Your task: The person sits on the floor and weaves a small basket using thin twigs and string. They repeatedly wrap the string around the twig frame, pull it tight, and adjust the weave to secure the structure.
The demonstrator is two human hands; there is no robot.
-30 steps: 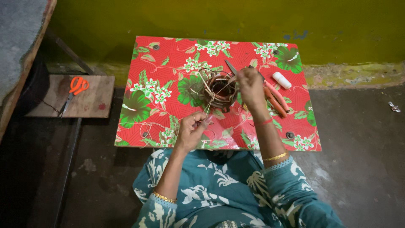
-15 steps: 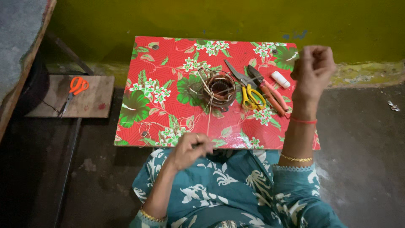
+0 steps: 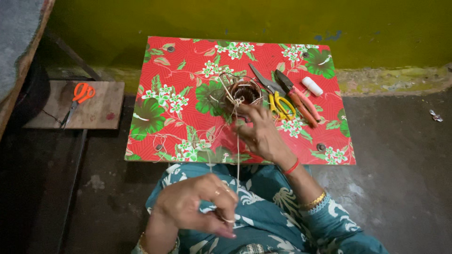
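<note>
A small round piece wrapped in thin pale cord [image 3: 243,91] rests on a low table with a red floral cover [image 3: 188,70]. My right hand [image 3: 261,131] is over the table just in front of that piece, fingers curled around the cord near it. The cord [image 3: 238,155] runs taut from there down to my left hand [image 3: 200,204], which pinches its end close to my lap. Loose loops of cord lie on the cover at the front left.
Yellow-handled scissors [image 3: 278,101], pink-handled pliers [image 3: 296,99] and a white cylinder [image 3: 312,86] lie right of the piece. Orange-handled scissors [image 3: 77,96] sit on a wooden board [image 3: 101,110] on the dark floor, left. A yellow-green wall stands behind the table.
My right hand rose high to the right pulling the cord, then came back down to the wrapped piece. My left hand drew back toward my lap, keeping the cord taut.
</note>
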